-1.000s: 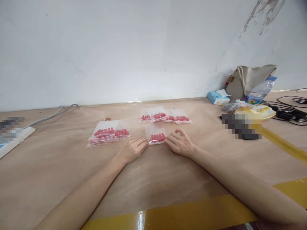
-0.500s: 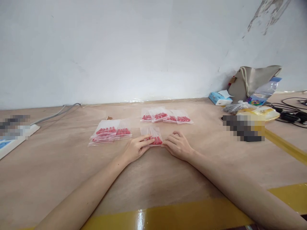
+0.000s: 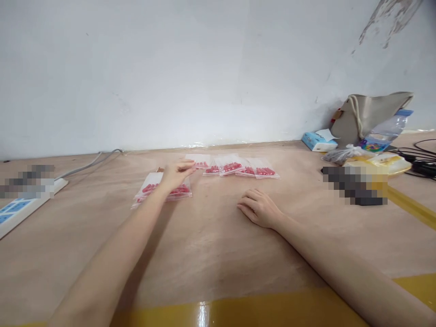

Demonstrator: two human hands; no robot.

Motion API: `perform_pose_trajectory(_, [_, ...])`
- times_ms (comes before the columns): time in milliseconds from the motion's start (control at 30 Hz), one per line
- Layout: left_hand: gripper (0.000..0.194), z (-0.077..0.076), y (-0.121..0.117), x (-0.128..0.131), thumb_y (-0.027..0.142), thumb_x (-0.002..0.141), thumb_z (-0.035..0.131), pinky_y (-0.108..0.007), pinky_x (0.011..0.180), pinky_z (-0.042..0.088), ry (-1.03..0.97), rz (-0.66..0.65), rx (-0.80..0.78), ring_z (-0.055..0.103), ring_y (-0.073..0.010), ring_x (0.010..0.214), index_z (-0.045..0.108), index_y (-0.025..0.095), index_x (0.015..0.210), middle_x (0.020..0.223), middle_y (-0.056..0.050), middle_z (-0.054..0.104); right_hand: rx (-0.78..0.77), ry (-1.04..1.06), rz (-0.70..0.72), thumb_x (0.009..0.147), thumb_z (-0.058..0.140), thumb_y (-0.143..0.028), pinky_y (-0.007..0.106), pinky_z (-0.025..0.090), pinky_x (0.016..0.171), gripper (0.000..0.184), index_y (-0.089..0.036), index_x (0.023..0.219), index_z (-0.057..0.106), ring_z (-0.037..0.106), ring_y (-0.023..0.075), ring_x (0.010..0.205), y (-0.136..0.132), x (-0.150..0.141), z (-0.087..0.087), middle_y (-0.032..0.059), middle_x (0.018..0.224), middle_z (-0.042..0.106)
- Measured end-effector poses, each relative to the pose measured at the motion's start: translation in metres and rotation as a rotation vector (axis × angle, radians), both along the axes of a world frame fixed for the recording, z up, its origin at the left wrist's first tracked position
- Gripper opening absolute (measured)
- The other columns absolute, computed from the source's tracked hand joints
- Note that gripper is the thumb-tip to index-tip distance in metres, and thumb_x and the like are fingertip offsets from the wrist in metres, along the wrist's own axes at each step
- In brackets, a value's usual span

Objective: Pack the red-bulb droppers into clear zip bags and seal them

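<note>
My left hand [image 3: 180, 173] reaches over the left group of bags, its thumb and fingers closed at the edge of a small clear zip bag [image 3: 199, 162] of red pieces. That bag is at the left end of the back row of similar zip bags [image 3: 231, 168]. Beneath the left wrist and forearm lies an overlapping pile of zip bags [image 3: 150, 187], partly hidden by the arm. My right hand [image 3: 258, 209] rests palm down on the table, its fingers curled together, with nothing visible in them. What the red pieces are, I cannot make out.
At the left is a white power strip [image 3: 32, 206] with a grey cable. A tissue pack [image 3: 318, 141], a beige bag [image 3: 371, 116], a yellow packet [image 3: 381, 162] and black cables [image 3: 422, 165] lie at the right. A pale wall [image 3: 204, 72] stands behind the table.
The zip bag between both hands has moved away from me and left with my left hand, reaching the back row. My right hand stays near its place on the table. The view has shifted slightly.
</note>
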State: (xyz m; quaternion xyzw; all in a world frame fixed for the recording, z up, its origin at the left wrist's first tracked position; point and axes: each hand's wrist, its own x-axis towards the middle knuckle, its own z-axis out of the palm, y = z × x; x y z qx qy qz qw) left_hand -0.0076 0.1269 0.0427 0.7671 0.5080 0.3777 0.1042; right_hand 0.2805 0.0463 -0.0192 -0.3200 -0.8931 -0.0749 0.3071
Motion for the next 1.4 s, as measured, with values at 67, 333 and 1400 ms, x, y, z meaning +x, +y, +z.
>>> perform_pose_trajectory(67, [0.037, -0.006, 0.023, 0.014, 0.048, 0.077, 0.055, -0.033, 0.083, 0.049, 0.063, -0.001, -0.034, 0.06, -0.0219, 0.095, 0.069, 0.017, 0.094, 0.102, -0.007, 0.066, -0.001, 0.007, -0.002, 0.086, 0.043, -0.021, 0.03, 0.037, 0.066, 0.018, -0.016, 0.075, 0.056, 0.048, 0.0143, 0.07, -0.001, 0.001, 0.001, 0.006, 0.076, 0.057])
perform_pose_trajectory(333, [0.044, -0.006, 0.03, 0.014, 0.041, 0.064, 0.068, -0.043, 0.092, 0.039, 0.416, -0.036, -0.097, 0.048, -0.032, 0.112, 0.065, 0.022, 0.103, 0.133, -0.009, 0.042, -0.029, 0.001, -0.002, 0.085, 0.044, -0.019, 0.03, 0.038, 0.066, 0.017, -0.016, 0.073, 0.055, 0.049, 0.0147, 0.071, -0.002, 0.003, 0.001, 0.0058, 0.074, 0.057])
perform_pose_trajectory(1400, [0.038, -0.058, -0.08, 0.059, 0.032, 0.087, 0.05, -0.04, 0.095, 0.043, 0.36, -0.404, 0.258, 0.05, -0.0226, 0.113, 0.049, 0.017, 0.121, 0.12, -0.01, 0.055, -0.058, 0.064, 0.112, 0.079, 0.055, -0.033, 0.029, 0.044, 0.069, 0.026, -0.02, 0.101, 0.058, 0.054, 0.0149, 0.077, -0.004, 0.003, -0.001, 0.0072, 0.092, 0.059])
